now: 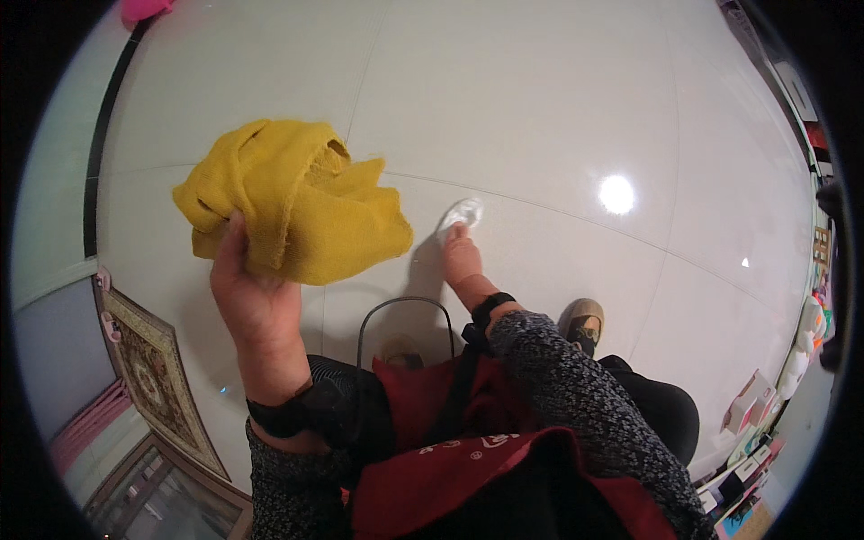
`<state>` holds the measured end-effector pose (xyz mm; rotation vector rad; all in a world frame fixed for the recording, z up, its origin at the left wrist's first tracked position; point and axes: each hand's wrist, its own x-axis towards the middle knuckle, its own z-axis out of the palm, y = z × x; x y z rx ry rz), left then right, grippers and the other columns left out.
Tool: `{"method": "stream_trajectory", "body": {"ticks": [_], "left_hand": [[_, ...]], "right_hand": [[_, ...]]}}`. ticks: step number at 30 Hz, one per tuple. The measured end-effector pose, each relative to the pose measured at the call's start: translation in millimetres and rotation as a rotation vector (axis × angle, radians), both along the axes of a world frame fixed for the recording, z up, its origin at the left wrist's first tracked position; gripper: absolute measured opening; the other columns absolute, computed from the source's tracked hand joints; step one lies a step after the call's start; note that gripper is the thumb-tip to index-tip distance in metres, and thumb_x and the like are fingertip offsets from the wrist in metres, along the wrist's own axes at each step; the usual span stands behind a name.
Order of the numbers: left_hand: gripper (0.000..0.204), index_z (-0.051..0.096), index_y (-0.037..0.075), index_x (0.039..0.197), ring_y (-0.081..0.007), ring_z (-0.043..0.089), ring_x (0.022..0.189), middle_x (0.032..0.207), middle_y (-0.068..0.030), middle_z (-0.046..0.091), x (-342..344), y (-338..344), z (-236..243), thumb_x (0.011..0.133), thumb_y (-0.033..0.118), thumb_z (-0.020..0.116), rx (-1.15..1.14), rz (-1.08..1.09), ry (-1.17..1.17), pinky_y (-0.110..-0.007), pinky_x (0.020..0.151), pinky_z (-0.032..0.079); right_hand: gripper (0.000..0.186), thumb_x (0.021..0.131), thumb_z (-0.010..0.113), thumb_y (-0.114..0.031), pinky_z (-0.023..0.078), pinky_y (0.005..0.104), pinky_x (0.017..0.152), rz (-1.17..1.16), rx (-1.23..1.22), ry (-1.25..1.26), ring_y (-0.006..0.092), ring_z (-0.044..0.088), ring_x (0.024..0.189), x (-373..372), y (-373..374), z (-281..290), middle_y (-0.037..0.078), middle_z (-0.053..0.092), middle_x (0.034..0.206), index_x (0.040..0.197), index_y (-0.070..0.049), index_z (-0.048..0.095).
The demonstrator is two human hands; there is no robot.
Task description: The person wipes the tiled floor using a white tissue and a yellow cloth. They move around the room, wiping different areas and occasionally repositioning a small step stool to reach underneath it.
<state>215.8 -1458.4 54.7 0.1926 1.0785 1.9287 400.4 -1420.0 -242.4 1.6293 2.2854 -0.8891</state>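
Note:
My left hand (256, 310) is closed on a crumpled mustard-yellow cloth (333, 243), held up above the floor with its folds bunched and loose edges hanging to the right. The thumb presses on the near side of the cloth, and the other fingers are hidden beneath it. Farther down, my right hand (462, 258) reaches toward the floor, its fingers on a small wadded white tissue or cloth (464, 212). That white wad looks to be at floor level. A dark band circles each wrist.
Glossy pale tiles (513, 99) cover the floor, with a bright light reflection at right. A patterned mat (157, 373) lies at lower left beside a wood-framed glass piece (162, 499). Boxes (749, 402) and small goods line the right edge. A pink object (144, 9) shows at top left.

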Motion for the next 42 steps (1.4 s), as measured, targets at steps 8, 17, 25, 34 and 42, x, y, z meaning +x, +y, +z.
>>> {"method": "stream_trajectory", "body": {"ticks": [8, 17, 25, 34, 42], "left_hand": [[0.041, 0.040, 0.001, 0.124, -0.0200, 0.049, 0.111, 0.119, -0.0091, 0.051, -13.1, -2.1, -4.8, 0.089, 0.019, 0.050, -0.056, 0.108, -0.012, -0.037, 0.095, 0.037], [0.040, 0.040, 0.001, 0.124, -0.0198, 0.049, 0.111, 0.118, -0.0084, 0.052, -15.8, 0.8, -8.0, 0.090, 0.021, 0.047, -0.135, 0.106, 0.029, -0.036, 0.096, 0.036], [0.038, 0.041, 0.003, 0.124, -0.0191, 0.047, 0.112, 0.118, -0.0069, 0.051, -36.7, -20.8, -11.9, 0.091, 0.021, 0.047, -0.159, 0.266, -0.056, -0.037, 0.097, 0.035], [0.041, 0.042, 0.001, 0.123, -0.0194, 0.051, 0.108, 0.117, -0.0084, 0.053, -22.9, 6.0, -14.4, 0.087, 0.018, 0.052, -0.059, 0.109, 0.035, -0.036, 0.094, 0.039], [0.043, 0.039, 0.000, 0.125, -0.0218, 0.049, 0.111, 0.119, -0.0113, 0.051, -7.9, 20.4, -11.3, 0.090, 0.023, 0.047, -0.081, 0.064, 0.016, -0.039, 0.097, 0.036]], "right_hand": [[0.026, 0.082, 0.045, -0.009, 0.047, 0.0449, 0.076, -0.223, 0.294, 0.432, 0.0387, 0.055, 0.089, 64.0, 48.1, -11.9, 0.022, 0.052, 0.103, 0.107, -0.004, 0.050], [0.021, 0.081, 0.048, -0.012, 0.048, 0.0408, 0.074, -0.273, 0.348, -0.090, 0.0315, 0.058, 0.085, 48.8, 75.3, -24.8, 0.017, 0.051, 0.103, 0.096, 0.001, 0.056], [0.029, 0.072, 0.051, -0.009, 0.044, 0.0402, 0.079, 0.407, 0.341, 0.114, 0.0300, 0.052, 0.093, -55.6, 78.3, 2.1, 0.012, 0.052, 0.103, 0.100, -0.003, 0.055], [0.025, 0.075, 0.051, -0.012, 0.038, 0.0376, 0.089, 0.891, 0.318, 0.441, 0.0271, 0.047, 0.100, 47.7, 42.5, 15.5, 0.007, 0.052, 0.106, 0.098, -0.009, 0.059], [0.012, 0.074, 0.056, -0.011, 0.044, 0.0394, 0.080, 0.388, 0.149, 0.385, 0.0323, 0.053, 0.090, 158.5, 70.8, 12.7, 0.012, 0.057, 0.092, 0.083, -0.009, 0.063]]}}
